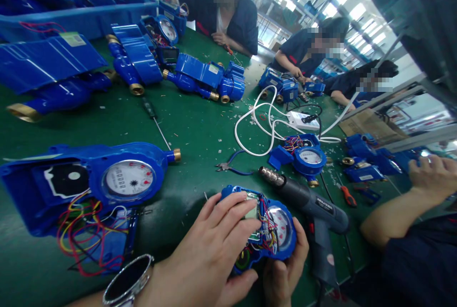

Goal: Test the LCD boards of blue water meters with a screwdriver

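Note:
Close in front of me is a blue water meter [291,223], its housing uncovered and a tangle of thin wires beside the round dial. My left hand [210,245], with a watch on the wrist, grips the housing end; its fingers lie over the green circuit board [254,212] and hide part of it. Around the dial end curls my right hand [291,266], thumb low and fingers along the far rim. To the left lies another opened water meter [134,178], its coloured wires spilling out. A heat gun [314,212] rests just right of my right hand.
Pliers [232,164], a screwdriver [153,116] and a white power strip [303,120] with looped cable lie on the green table [200,126]. Several meters stand behind, near a blue crate [93,21]. Co-workers sit across; another person's arm [400,207] reaches in from the right.

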`<action>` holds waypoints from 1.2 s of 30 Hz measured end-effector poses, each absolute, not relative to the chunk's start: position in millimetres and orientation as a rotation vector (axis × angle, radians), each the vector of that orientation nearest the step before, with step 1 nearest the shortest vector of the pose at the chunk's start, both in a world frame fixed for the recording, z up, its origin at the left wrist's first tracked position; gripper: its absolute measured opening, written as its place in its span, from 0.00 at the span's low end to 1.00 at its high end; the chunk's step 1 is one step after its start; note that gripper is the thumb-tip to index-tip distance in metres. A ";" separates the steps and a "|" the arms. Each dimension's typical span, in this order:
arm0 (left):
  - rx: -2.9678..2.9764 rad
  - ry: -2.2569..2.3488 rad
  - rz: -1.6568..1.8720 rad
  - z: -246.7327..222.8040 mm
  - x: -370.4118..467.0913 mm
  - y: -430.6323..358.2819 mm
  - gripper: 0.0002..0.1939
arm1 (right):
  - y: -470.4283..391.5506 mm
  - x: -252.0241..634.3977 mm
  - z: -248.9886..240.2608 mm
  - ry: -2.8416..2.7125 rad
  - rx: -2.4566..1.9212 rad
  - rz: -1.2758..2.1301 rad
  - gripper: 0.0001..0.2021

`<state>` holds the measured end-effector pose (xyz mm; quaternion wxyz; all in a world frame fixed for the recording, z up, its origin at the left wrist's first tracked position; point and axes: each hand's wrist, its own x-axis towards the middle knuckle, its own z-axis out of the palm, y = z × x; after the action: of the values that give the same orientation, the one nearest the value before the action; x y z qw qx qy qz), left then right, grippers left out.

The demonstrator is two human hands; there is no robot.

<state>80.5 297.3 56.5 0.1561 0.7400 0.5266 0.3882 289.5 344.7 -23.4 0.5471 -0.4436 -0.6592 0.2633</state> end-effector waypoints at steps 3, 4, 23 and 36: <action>2.095 1.504 1.105 57.1 79.6 297.1 0.26 | 345.8 289.6 -23.9 -1.570 -1.050 0.623 0.38; 2.086 1.500 1.107 57.1 79.5 297.0 0.26 | 346.2 289.7 -24.2 -1.571 -1.048 0.626 0.38; 2.042 1.478 1.163 55.3 80.5 296.5 0.25 | 347.2 287.8 -20.2 -1.616 -1.066 0.545 0.37; 2.081 1.512 1.153 51.5 84.1 296.2 0.29 | 344.6 290.7 -21.1 -1.590 -1.070 0.608 0.36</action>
<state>84.1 296.2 51.5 0.1607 0.7288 0.5294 0.4036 290.7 344.6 -21.1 0.5358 -0.4492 -0.6677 0.2555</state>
